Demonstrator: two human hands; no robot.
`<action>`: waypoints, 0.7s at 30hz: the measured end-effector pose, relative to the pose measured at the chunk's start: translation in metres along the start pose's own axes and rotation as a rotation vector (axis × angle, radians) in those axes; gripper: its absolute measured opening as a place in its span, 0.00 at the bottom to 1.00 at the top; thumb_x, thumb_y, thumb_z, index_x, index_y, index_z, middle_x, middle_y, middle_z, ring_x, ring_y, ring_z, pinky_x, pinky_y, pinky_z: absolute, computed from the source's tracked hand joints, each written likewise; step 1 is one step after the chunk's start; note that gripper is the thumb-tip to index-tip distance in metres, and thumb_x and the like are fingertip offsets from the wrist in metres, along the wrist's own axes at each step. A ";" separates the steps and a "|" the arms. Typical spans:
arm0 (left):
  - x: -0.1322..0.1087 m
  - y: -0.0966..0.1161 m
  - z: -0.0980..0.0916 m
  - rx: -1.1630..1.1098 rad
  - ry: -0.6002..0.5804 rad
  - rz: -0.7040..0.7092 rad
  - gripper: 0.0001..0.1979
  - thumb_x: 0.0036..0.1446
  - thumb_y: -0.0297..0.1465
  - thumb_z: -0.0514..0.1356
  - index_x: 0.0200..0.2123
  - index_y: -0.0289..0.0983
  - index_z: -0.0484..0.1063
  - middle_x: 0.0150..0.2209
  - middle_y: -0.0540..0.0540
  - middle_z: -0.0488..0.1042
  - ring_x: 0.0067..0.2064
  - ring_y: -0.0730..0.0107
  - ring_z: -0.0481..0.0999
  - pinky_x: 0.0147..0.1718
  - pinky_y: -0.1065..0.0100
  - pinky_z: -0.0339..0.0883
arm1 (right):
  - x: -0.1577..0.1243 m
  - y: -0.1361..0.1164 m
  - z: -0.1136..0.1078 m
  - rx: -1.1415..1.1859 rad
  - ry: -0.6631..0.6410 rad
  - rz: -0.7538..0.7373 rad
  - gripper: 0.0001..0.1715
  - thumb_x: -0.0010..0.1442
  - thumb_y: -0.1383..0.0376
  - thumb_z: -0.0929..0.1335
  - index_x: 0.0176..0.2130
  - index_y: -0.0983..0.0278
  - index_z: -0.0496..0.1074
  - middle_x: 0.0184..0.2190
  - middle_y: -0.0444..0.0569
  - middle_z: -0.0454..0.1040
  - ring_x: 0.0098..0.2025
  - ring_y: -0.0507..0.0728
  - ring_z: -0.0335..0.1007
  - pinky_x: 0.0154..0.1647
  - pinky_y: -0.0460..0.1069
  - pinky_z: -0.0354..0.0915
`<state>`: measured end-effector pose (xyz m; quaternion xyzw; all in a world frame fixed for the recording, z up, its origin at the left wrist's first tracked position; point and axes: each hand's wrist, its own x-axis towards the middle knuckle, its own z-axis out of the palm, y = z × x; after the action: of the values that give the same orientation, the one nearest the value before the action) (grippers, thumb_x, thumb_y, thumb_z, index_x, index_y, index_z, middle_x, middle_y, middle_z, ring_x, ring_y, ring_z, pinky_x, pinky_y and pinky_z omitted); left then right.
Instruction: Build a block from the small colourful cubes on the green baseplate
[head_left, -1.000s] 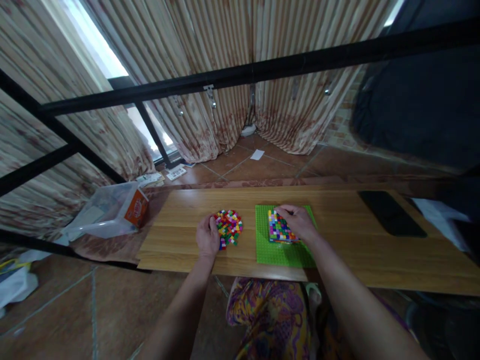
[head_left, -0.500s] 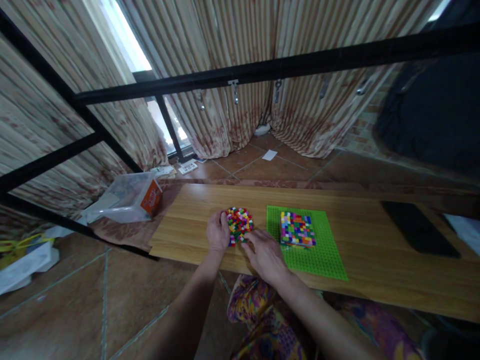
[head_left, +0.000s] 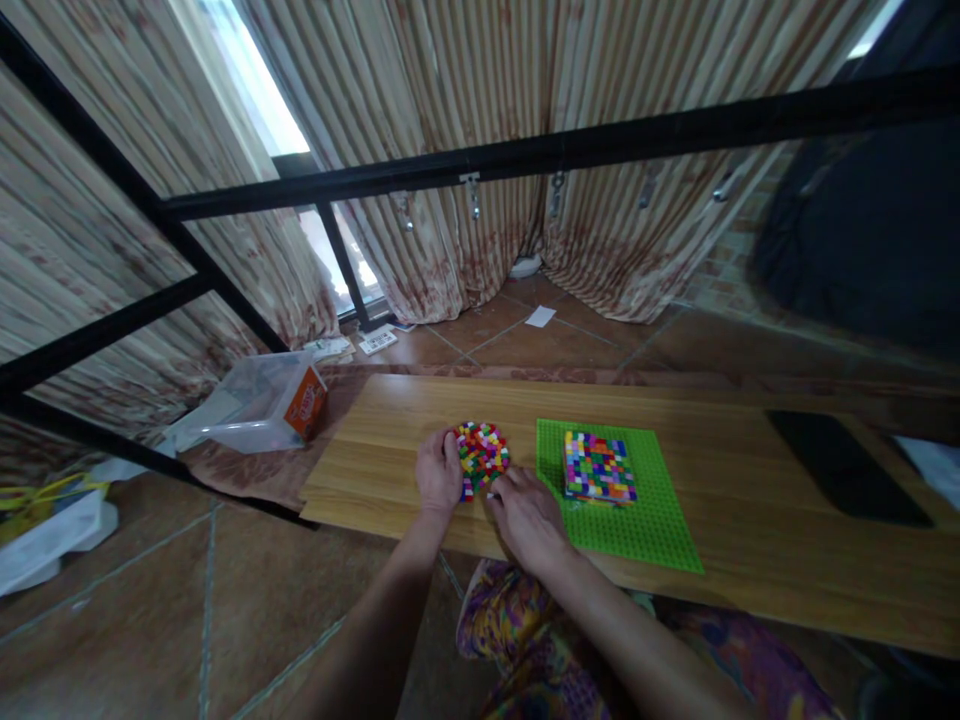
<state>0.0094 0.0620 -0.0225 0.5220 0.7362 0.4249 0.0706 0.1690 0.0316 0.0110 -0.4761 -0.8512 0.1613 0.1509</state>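
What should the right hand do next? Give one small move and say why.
Probably pinch one brick from the near edge of the loose brick pile: the right hand touches that edge, the left hand steadies its left side, and the stacked block sits apart on the green baseplate.

Both arms come up from below, bare, and draw together toward the middle. The left forearm [head_left: 375,620] runs up and slightly rightward, and the right forearm [head_left: 622,630] slants in from the right, crossing in front of the body. The left hand [head_left: 439,475] lies palm down with a straight wrist. Its fingers curl loosely forward, so the knuckles make a rounded hump. The right hand [head_left: 529,515] sits just beside it, a little nearer the body, also palm down and turned inward toward the left hand. Its fingertips are bent down and bunched. Whether either hand grips anything is hidden under the fingers.
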 end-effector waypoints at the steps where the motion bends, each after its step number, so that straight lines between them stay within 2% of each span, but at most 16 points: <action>1: 0.000 0.000 0.000 0.002 -0.004 -0.001 0.18 0.64 0.36 0.46 0.41 0.37 0.75 0.38 0.41 0.78 0.42 0.62 0.75 0.45 0.61 0.67 | -0.001 0.001 -0.001 0.001 -0.004 -0.003 0.09 0.62 0.67 0.63 0.37 0.64 0.73 0.40 0.51 0.73 0.45 0.59 0.65 0.50 0.51 0.59; 5: 0.001 -0.002 0.001 0.006 -0.007 -0.006 0.18 0.64 0.37 0.46 0.40 0.37 0.75 0.39 0.41 0.78 0.42 0.62 0.75 0.45 0.61 0.67 | -0.002 0.001 -0.001 -0.022 -0.025 -0.030 0.10 0.63 0.67 0.63 0.37 0.64 0.73 0.40 0.51 0.73 0.45 0.59 0.65 0.49 0.51 0.59; 10: 0.001 -0.002 0.000 0.000 -0.011 -0.009 0.19 0.64 0.37 0.46 0.41 0.36 0.74 0.40 0.40 0.77 0.43 0.61 0.75 0.45 0.60 0.67 | 0.001 -0.002 0.003 -0.061 -0.065 -0.058 0.14 0.62 0.73 0.60 0.36 0.64 0.74 0.39 0.52 0.73 0.45 0.59 0.65 0.47 0.50 0.60; 21: 0.002 -0.003 -0.001 0.015 -0.010 0.022 0.19 0.63 0.36 0.45 0.41 0.36 0.74 0.39 0.40 0.78 0.43 0.61 0.75 0.45 0.60 0.67 | -0.002 0.004 0.017 -0.029 0.008 -0.050 0.13 0.61 0.74 0.62 0.38 0.64 0.73 0.40 0.51 0.72 0.45 0.57 0.65 0.46 0.48 0.59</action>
<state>0.0056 0.0625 -0.0236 0.5325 0.7332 0.4177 0.0657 0.1663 0.0299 -0.0063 -0.4574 -0.8645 0.1432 0.1512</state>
